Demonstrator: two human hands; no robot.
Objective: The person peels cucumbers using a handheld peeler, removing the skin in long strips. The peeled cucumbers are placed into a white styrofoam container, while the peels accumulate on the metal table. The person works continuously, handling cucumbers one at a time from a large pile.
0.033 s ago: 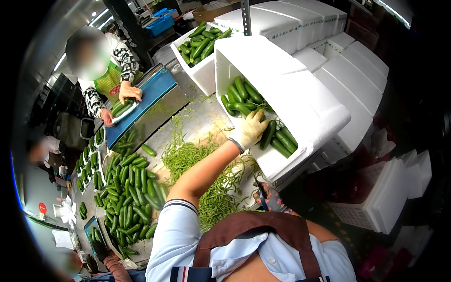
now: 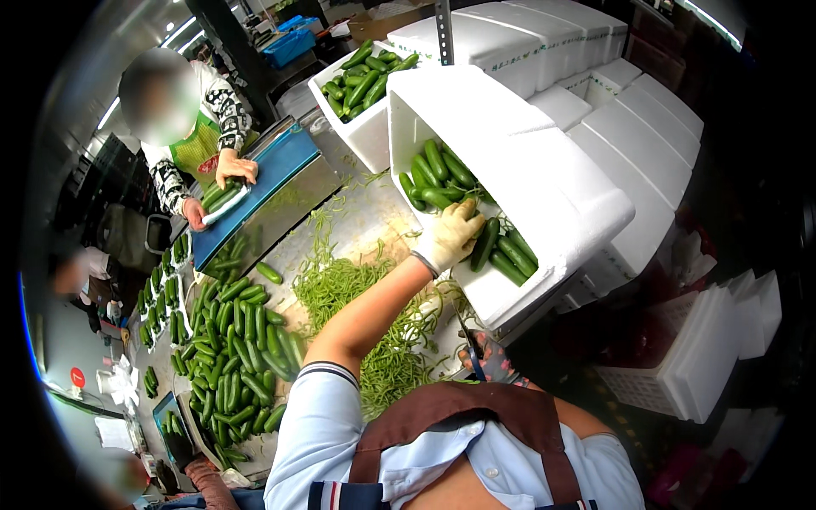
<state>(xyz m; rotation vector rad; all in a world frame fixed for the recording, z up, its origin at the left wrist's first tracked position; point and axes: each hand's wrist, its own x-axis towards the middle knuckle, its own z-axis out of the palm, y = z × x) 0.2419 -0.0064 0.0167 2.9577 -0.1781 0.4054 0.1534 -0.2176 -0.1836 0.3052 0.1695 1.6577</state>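
My left hand, in a pale cream glove, reaches into a white foam box tipped open toward me. Its fingers curl down at a green cucumber among several in the box; the fingertips are partly hidden. To the right of that hand, more cucumbers lie side by side near the box's lower edge. Close to my body, my right hand, in a patterned grey and pink glove, is closed on blue-handled scissors, blades pointing up and away.
Thin green trimmings heap on the table left of the box, beside a large cucumber pile. Another foam box of cucumbers stands behind. Across the table a co-worker handles a tray of cucumbers on a blue-topped machine. Stacked foam boxes fill the right.
Cucumbers by my left fingertips have shifted slightly. Both my hands stay in nearly the same place.
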